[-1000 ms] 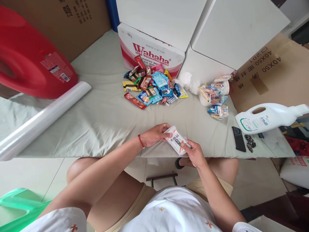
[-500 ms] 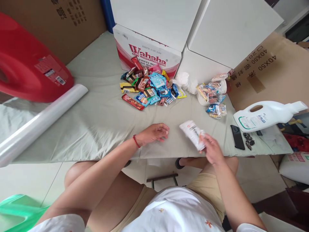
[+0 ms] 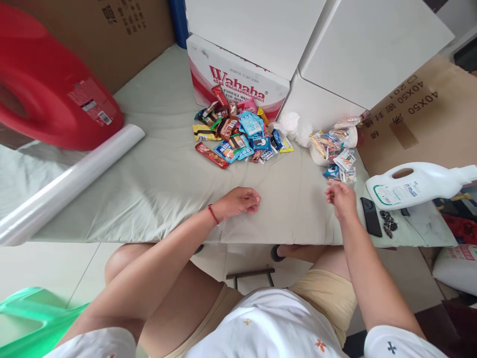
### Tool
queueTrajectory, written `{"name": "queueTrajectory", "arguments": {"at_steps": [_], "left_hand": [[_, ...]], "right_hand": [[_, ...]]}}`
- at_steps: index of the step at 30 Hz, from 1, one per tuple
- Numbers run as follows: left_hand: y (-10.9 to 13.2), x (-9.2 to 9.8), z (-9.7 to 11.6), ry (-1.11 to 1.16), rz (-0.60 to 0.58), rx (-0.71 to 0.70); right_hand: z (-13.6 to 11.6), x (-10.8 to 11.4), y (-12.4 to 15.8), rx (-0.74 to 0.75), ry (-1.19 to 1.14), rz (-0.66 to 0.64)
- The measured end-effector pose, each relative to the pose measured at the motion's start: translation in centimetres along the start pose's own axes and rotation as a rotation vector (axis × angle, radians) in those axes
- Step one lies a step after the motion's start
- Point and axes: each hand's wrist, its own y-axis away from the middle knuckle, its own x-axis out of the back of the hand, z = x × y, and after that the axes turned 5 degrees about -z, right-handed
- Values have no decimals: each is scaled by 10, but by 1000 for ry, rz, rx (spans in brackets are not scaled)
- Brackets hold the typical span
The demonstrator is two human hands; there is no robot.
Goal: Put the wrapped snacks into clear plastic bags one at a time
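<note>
My left hand (image 3: 241,203) rests over the cloth-covered table with its fingers curled in and nothing visible in them. A red cord circles that wrist. My right hand (image 3: 341,198) is free, its fingers loosely apart, just in front of a group of wrapped snacks on the right. On that group lies a small white packet (image 3: 345,159), above blue-and-white snack packets (image 3: 331,172). Behind and left of it, more wrapped snacks (image 3: 328,144) are bunched together. A bigger heap of colourful snack packets (image 3: 238,132) lies farther left, including a red wrapped bar (image 3: 211,155) at its front.
Behind the heap stands a Wahaha carton (image 3: 238,74). White plastic bags (image 3: 292,125) lie beside it. At right are a white bottle (image 3: 417,185), a black phone (image 3: 370,217) and keys (image 3: 388,223). A red jug (image 3: 55,84) and a clear plastic roll (image 3: 74,181) occupy the left.
My right hand has moved right and away from me and let go of the white packet, which now lies on the right-hand snacks. My left hand stays almost where it was.
</note>
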Motion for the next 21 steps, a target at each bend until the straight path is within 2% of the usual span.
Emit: {"name": "queueTrajectory", "arguments": {"at_steps": [4,6,8,11,13,17,21], "left_hand": [[1,11,5,31,141,-25],[2,16,8,70,223,-56],[1,19,10,114,295,-84],[-1,21,9,116,356,-94],[-2,20,7,81,346,-94],[-3,17,7,18,318,-101],[-4,14,13,-36,328,-44]], "right_hand": [[36,-23,57,77,227,-361],[39,-34,63,105,299,-504],[33,-46,48,136,341,-548],[9,-66,2,215,437,-462],[-13,-84,-33,307,524,-361],[-59,-133,-83,538,605,-200],[-83,-178,-109,509,549,-147]]}}
